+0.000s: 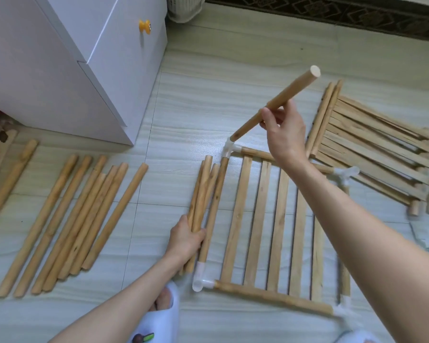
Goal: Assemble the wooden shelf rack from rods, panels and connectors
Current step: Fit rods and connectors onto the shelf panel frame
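1. Slatted panel point(270, 233) flat on the floor point(208, 95), framed by rods with white connectors at the corners; six slats showing, running toward and away from the camera.
2. Head view, surroundings: white cabinet point(67, 63) far left; nine loose rods point(67, 226) fanned beside it; stack of further panels point(377, 149) to the right, partly behind the right forearm.
3. Right hand point(282, 127) closed around one rod point(275, 102), tilted up and right, lower end in the far-left corner connector point(229, 146).
4. Left hand point(186, 237) gripping a bundle of about three rods point(202, 194) just beside the panel's left edge, pointing away from the camera.
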